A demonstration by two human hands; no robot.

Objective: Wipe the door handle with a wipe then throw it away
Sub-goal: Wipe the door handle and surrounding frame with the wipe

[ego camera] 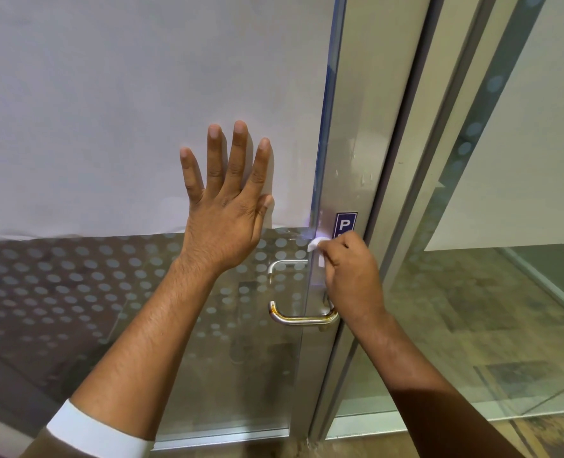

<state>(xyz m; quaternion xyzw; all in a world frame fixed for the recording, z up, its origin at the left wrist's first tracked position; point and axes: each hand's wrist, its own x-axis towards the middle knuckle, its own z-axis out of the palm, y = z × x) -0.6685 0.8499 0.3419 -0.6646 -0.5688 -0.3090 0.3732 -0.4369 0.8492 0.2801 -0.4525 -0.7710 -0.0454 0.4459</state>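
A glass door [108,94] with frosted film and a dotted band fills the left of the view. Its steel handle [302,320] is a U-shaped bar with rusty marks, fixed near the door's right edge. My left hand [227,206] lies flat against the frosted glass, fingers spread, holding nothing. My right hand [350,276] is closed around the upper part of the handle with a small white wipe [317,247] pinched in its fingers. Most of the wipe and the handle's top are hidden under this hand.
A blue sign with the letter P [345,224] sits on the metal door stile just above my right hand. The metal door frame [406,160] runs diagonally to the right. Beyond it is a fixed glass panel [505,226] and patterned floor [456,309].
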